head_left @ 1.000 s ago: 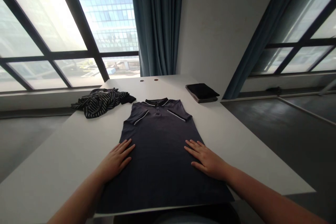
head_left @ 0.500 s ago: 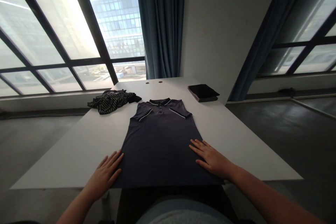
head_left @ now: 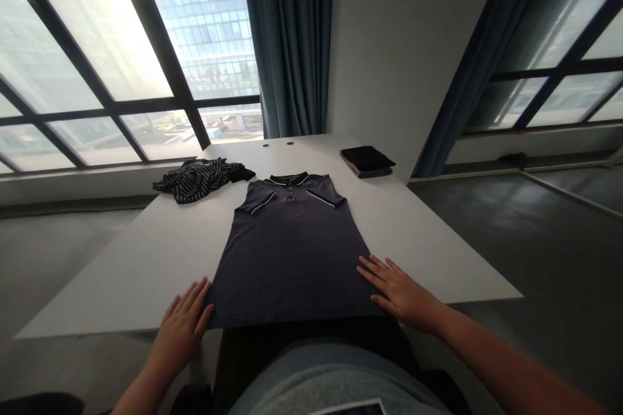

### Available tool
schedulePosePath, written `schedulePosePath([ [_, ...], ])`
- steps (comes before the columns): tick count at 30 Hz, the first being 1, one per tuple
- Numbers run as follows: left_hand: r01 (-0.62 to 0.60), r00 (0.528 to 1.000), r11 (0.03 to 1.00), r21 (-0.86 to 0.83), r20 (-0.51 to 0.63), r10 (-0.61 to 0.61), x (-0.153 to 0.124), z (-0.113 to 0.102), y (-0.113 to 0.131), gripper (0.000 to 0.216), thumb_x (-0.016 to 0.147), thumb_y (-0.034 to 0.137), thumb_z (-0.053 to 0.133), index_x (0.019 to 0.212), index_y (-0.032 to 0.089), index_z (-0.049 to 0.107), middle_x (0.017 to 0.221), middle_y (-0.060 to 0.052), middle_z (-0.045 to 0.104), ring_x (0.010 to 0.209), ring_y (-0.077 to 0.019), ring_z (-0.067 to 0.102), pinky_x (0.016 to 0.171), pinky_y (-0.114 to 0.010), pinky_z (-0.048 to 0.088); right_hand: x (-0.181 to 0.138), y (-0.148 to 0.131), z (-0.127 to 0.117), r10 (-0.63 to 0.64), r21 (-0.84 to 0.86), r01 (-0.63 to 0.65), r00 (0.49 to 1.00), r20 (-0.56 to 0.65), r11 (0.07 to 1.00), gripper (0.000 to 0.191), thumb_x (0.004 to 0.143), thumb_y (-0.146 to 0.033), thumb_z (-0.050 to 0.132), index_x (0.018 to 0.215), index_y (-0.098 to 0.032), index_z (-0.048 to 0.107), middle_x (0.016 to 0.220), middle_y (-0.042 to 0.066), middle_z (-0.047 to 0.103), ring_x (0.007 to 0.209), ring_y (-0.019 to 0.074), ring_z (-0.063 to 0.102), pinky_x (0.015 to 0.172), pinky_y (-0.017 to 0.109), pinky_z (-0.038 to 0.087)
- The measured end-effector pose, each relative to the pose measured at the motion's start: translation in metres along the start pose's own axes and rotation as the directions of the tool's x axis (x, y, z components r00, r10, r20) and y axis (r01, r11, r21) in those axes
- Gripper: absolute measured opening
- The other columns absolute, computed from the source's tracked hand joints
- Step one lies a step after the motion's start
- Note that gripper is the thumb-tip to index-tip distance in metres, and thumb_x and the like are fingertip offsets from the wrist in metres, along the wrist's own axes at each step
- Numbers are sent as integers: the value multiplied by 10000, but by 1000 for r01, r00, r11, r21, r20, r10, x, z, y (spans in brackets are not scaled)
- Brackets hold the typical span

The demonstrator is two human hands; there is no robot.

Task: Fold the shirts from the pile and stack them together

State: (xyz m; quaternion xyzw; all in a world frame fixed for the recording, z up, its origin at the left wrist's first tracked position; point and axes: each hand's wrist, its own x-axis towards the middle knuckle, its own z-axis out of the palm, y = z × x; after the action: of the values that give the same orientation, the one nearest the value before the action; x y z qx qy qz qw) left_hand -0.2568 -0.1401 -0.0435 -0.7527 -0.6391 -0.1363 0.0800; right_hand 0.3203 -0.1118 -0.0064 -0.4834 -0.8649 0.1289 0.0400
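Note:
A dark grey polo shirt (head_left: 292, 259) lies flat and front up on the white table, its collar at the far end and its hem along the near edge. Both short sleeves are folded inward over the chest, each with a white stripe. My left hand (head_left: 183, 318) rests at the shirt's lower left edge, fingers stretched and fingertips at the fabric. On the lower right side, my right hand (head_left: 402, 292) lies flat with its fingers spread, partly over the shirt's edge. Neither hand grips anything.
The white table (head_left: 413, 240) stands before me. A crumpled black-and-white striped garment (head_left: 199, 178) lies at its far left. Toward the back right is a stack of folded dark clothes (head_left: 367, 161). Behind are a blue curtain (head_left: 292, 45), a pale pillar and windows.
My left hand has slid slightly outward to the left, and my right hand a little to the right, toward the shirt's side edge. The view has shifted slightly; the shirt stays flat.

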Motion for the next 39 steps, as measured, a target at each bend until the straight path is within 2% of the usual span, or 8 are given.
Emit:
schedulePosePath([
  [6,147,987,983,-108,-51,-153,-14,-18,27,462,979,500,437,1218,192,685,1427,-134,662,1334,-302,603,1152,-466,444,2,-3,-7,6,26,-4,998,-66,1000,576,1029,-569,489,1554,-335,517,1642,102,435,1542,364,362,1246,693,205],
  [10,342,939,940,9,41,-342,-8,-40,45,387,977,490,443,1027,213,709,1220,-126,724,1101,-318,681,973,-455,519,37,-6,-32,-15,1,15,985,-171,1000,344,1026,-420,517,1233,-275,750,1308,111,718,1291,316,623,1241,699,166],
  [14,389,900,915,103,169,-401,4,-56,58,328,979,450,472,948,222,705,1105,-101,732,1017,-297,686,853,-385,502,119,-20,-69,-107,-56,98,979,-172,994,304,1015,-332,513,1151,-219,760,1169,101,759,1118,259,693,1128,478,432],
  [17,392,892,918,50,225,-393,9,-63,65,279,996,389,458,927,220,670,1041,-89,746,964,-258,707,789,-336,475,203,-43,-93,-173,-146,158,980,-98,977,292,1005,-322,543,1144,-191,764,1155,97,758,1078,229,697,993,319,497],
  [25,579,795,805,-133,314,-520,7,-75,79,227,993,369,509,1138,230,616,1032,-72,789,902,-241,752,733,-312,473,410,-138,-106,-282,-383,287,957,71,878,378,1006,-172,477,1306,-199,705,1366,144,666,1218,272,641,988,337,500],
  [29,592,777,795,-133,358,-519,7,-81,83,207,981,345,531,1074,235,680,1014,-74,790,935,-255,745,750,-323,474,471,-153,-98,-275,-433,314,949,151,845,369,975,-171,530,1293,-168,718,1383,202,637,1266,322,606,1034,427,493],
  [33,582,788,797,-161,354,-504,6,-85,87,165,970,292,537,958,232,691,945,-57,772,901,-239,723,754,-315,461,517,-135,-99,-211,-493,272,961,177,826,401,983,-241,549,1336,-108,686,1345,271,620,1203,326,642,1029,462,502],
  [39,563,819,790,-241,285,-497,3,-83,90,141,947,286,564,909,230,688,925,-62,749,907,-245,691,790,-338,473,566,-113,-86,-284,-507,405,911,300,761,582,869,-54,618,1432,-199,634,1465,184,560,1232,273,643,1055,366,498],
])
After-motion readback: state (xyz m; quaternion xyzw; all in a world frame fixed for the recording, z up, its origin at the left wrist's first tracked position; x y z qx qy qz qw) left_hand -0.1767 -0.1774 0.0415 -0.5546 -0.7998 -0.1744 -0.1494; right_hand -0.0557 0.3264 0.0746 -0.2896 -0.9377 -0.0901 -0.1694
